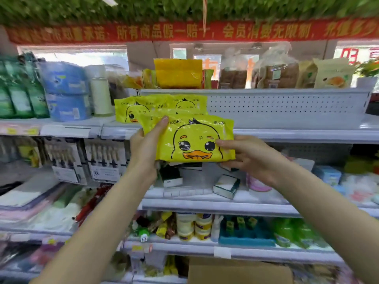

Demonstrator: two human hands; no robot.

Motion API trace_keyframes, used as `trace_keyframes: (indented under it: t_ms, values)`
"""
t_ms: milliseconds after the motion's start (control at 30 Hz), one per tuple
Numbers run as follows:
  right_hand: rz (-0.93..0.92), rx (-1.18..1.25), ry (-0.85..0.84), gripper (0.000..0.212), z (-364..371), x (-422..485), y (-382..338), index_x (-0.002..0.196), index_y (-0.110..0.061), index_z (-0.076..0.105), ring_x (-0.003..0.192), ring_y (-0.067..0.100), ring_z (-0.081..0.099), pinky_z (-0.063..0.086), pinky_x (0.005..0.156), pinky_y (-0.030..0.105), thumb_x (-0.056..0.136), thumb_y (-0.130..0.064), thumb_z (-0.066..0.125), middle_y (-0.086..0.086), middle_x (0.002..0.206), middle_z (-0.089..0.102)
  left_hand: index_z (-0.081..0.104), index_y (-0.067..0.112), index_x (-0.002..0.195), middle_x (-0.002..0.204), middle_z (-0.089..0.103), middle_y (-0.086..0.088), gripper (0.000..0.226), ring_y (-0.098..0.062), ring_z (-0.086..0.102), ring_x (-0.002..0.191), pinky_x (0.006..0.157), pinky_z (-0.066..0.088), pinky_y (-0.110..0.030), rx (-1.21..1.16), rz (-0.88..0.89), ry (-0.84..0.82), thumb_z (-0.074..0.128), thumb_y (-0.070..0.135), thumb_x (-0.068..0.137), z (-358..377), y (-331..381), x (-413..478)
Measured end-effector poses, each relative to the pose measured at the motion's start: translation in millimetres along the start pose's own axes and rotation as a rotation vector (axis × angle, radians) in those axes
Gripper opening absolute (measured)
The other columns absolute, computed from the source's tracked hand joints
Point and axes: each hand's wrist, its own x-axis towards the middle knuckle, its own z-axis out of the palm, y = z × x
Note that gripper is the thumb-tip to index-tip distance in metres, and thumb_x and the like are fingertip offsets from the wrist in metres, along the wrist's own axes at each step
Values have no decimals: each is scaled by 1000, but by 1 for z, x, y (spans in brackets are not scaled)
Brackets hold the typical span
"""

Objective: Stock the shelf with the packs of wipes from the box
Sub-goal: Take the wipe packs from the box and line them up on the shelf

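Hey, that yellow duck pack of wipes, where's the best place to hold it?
Probably by its two short ends, one hand coming in from each side. The duck pack is wide, flat and soft, so end support likely keeps it level. The left hand and right hand grip it that way.
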Motion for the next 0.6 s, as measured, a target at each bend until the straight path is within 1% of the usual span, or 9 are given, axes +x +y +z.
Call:
trace_keyframes:
  t_ms: [67, 133, 200, 233, 333, 400, 433, 500, 600]
  values:
    - [-20, -37, 5, 21, 4, 25, -14, 100, -11, 69, 85, 15, 71, 58, 77, 27, 82, -22, 70, 5, 99, 75, 30, 25, 149, 148, 42, 4, 110, -24, 40, 136, 111, 31, -49, 23, 39, -20, 81, 61, 58, 2, 14, 27]
    - [-22, -66, 20, 23, 8, 52, -26, 99, -11, 69, 83, 13, 70, 57, 67, 23, 79, -22, 73, 5, 97, 75, 36, 28, 145, 144, 49, 2, 127, -26, 47, 132, 108, 37, -52, 38, 63, -55, 83, 69, 35, 5, 26, 58]
    - [-16, -117, 36, 33, 10, 82, -38, 103, -7, 68, 88, 14, 67, 53, 68, 24, 74, -21, 76, 5, 99, 73, 42, 26, 143, 139, 54, 2, 134, -26, 52, 127, 103, 43, -52, 71, 63, -99, 84, 73, 24, 8, 37, 93]
    - [-19, -132, 42, 37, 10, 96, -44, 105, -6, 67, 88, 15, 67, 53, 71, 25, 73, -20, 76, 6, 100, 73, 46, 25, 141, 136, 57, 2, 132, -25, 55, 124, 100, 46, -51, 82, 59, -121, 84, 73, 25, 9, 42, 109]
    - [-69, -148, 63, 43, 9, 139, -60, 107, -3, 67, 80, 16, 67, 56, 69, 24, 69, -18, 77, 8, 97, 72, 55, 21, 132, 123, 66, 0, 112, -24, 63, 113, 94, 51, -49, 86, 78, -171, 89, 63, 34, 19, 59, 148]
    - [-104, -169, 80, 35, 9, 165, -68, 106, -5, 67, 77, 16, 68, 56, 63, 21, 74, -16, 76, 8, 95, 72, 58, 14, 127, 113, 70, -5, 83, -24, 68, 103, 88, 55, -47, 99, 97, -175, 87, 50, 57, 24, 68, 174]
    - [-112, -179, 97, 30, 7, 178, -71, 104, -5, 67, 75, 15, 68, 56, 60, 20, 77, -14, 75, 7, 93, 72, 60, 12, 123, 107, 72, -6, 67, -24, 70, 97, 82, 58, -44, 103, 102, -172, 83, 42, 68, 25, 72, 188]
    - [-109, -177, 151, 19, 1, 203, -74, 96, -7, 67, 71, 14, 66, 55, 55, 19, 79, -11, 73, 5, 86, 71, 59, 13, 116, 94, 74, -5, 46, -20, 73, 84, 64, 60, -37, 72, 93, -174, 78, 32, 78, 23, 82, 216]
    - [-114, -175, 273, 13, -16, 235, -69, 87, -11, 64, 62, 13, 64, 53, 51, 19, 78, -9, 73, 2, 75, 68, 58, 14, 111, 88, 73, -3, 37, -12, 71, 61, 45, 55, -28, 22, 62, -121, 75, 30, 82, 13, 97, 247]
